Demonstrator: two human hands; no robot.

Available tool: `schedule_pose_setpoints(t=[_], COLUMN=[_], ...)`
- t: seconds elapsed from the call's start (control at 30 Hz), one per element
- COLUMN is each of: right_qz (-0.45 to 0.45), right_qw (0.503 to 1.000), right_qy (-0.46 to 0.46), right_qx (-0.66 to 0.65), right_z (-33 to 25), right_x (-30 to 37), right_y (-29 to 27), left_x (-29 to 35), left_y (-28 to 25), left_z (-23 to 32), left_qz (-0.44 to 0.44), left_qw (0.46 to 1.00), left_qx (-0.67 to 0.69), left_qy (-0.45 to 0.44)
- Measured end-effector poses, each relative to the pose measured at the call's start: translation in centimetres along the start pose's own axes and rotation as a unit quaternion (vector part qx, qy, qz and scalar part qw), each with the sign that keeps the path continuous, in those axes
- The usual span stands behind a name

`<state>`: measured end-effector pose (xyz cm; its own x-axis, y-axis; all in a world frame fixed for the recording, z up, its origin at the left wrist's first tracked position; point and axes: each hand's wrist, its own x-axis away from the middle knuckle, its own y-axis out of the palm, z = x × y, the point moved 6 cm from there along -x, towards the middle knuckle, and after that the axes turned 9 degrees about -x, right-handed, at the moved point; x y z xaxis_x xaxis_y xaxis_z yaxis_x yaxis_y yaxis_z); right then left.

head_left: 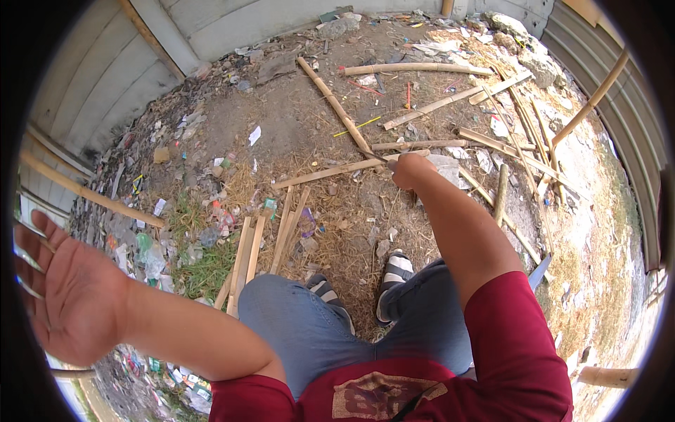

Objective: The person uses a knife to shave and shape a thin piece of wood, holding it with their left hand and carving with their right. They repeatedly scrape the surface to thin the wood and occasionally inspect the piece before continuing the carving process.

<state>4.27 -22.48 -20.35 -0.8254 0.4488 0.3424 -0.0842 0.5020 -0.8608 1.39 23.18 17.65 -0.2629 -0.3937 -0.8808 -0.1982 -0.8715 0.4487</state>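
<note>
My right hand [413, 171] reaches forward and is closed around the handle of what looks like a knife. Its thin dark blade [375, 155] points up and left, toward the near end of a bamboo pole [334, 104]. A split bamboo strip [337, 170] lies just under that blade. Whether the blade touches either piece, I cannot tell. Out at the left edge, my left hand [79, 295] is raised with palm showing and fingers spread, holding nothing.
Cut bamboo strips [246, 260] lie beside my left knee. More bamboo [436, 105] is scattered ahead and to the right. Litter and dry grass cover the ground. A concrete wall [239, 32] stands behind, corrugated metal [605, 91] at right. A bluish blade [540, 273] shows beside my right arm.
</note>
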Motion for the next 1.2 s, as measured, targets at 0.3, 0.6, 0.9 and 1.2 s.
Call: schedule_pose_setpoints(t=[0.3, 0.6, 0.9, 1.2], right_qz=[-0.018, -0.059, -0.161, -0.142], right_qw=[0.993, 0.978, 0.941, 0.982], right_qy=[0.024, -0.008, -0.077, -0.018], right_qx=[0.119, 0.202, 0.286, 0.120], right_z=[-1.4, 0.8, -0.6, 5.7], right_x=[-7.2, -8.0, -1.3, -1.6], right_y=[2.4, 5.1, 2.1, 0.5], left_x=[23.5, 21.3, 27.5, 41.5], left_y=[-6.7, -6.6, -11.0, -13.9], left_z=[-24.7, -23.7, -27.4, -34.3], left_qz=[-0.039, -0.056, -0.150, -0.800], left_qw=[0.865, 0.889, 0.749, 0.203], left_qx=[-0.227, -0.185, -0.358, -0.365], left_qy=[-0.445, -0.414, -0.537, -0.431])
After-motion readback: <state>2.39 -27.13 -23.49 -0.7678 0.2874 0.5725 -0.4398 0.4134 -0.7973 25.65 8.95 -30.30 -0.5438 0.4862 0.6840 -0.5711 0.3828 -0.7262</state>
